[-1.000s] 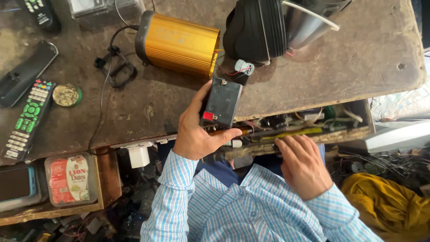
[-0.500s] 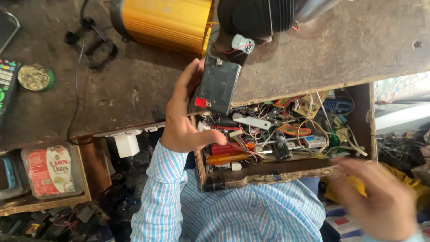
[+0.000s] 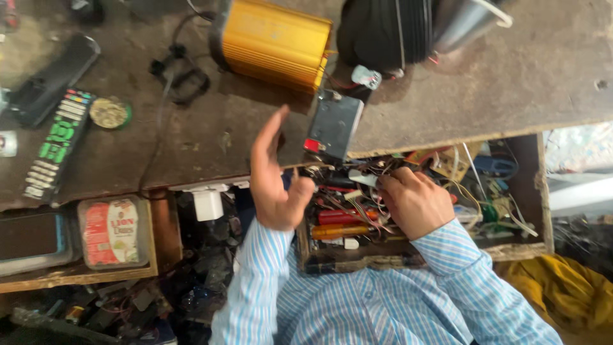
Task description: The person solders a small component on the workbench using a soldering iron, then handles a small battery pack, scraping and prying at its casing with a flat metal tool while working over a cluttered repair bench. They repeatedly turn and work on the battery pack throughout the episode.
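A small dark rectangular battery [image 3: 334,128] with a red terminal lies on the worn workbench [image 3: 498,89], near its front edge. My left hand [image 3: 274,176] is open just left of the battery, fingers spread, holding nothing. My right hand [image 3: 414,201] reaches into the open wooden drawer [image 3: 530,191] under the bench, fingers curled among tangled wires and small parts; whether it grips anything is hidden. Red and orange screwdriver handles [image 3: 341,223] lie in the drawer between my hands.
A gold finned metal box [image 3: 271,43] and a black ribbed round unit [image 3: 389,32] sit behind the battery. Two remotes [image 3: 57,144] and a round tin [image 3: 110,112] lie at left. A red-labelled plastic tub [image 3: 115,231] rests on a lower shelf. Yellow cloth [image 3: 568,297] lies at right.
My left hand has let go of the battery, which now rests on the bench. My right hand has come back from the lower right into the opened drawer.
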Tool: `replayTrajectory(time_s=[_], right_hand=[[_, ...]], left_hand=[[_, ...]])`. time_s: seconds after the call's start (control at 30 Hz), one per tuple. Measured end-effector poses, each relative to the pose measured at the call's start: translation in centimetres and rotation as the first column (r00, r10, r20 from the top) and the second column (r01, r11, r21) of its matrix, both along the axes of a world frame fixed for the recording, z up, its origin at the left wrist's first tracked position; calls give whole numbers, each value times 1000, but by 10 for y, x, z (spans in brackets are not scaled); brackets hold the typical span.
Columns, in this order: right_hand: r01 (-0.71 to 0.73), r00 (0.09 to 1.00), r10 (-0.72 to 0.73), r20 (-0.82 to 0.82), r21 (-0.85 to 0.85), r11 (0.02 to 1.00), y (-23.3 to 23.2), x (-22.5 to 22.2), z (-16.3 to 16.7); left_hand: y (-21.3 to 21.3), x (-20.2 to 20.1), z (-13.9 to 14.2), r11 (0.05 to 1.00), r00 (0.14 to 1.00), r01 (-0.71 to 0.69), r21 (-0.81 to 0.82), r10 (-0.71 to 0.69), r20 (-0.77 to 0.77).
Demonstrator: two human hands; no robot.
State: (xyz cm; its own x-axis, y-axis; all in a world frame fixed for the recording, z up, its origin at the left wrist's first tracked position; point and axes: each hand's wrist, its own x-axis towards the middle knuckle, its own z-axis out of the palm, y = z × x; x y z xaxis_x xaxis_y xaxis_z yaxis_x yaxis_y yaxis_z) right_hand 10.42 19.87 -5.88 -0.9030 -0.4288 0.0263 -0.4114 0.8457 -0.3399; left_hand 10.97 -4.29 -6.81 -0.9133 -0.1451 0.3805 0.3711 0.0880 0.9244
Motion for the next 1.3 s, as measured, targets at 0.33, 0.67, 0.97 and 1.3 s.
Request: replayTrajectory(time_s=[0.33, 0.67, 0.97, 1.3], right_hand=[[94, 990, -104, -93, -111, 989, 11, 13, 18], [694, 708, -252, 660, -582, 423, 62, 18, 14], [766, 620, -31, 784, -596, 242, 48, -6, 29], [750, 586, 91, 805, -582, 315, 5, 0, 40]], left_hand=[[3, 68, 19, 953, 967, -199, -227, 229, 113], [-2, -16, 56, 927, 983, -24, -375, 91, 162], [-20, -57, 67, 910, 922, 293, -294, -188, 337], [11, -20, 65, 871, 949, -276, -406, 314, 29]])
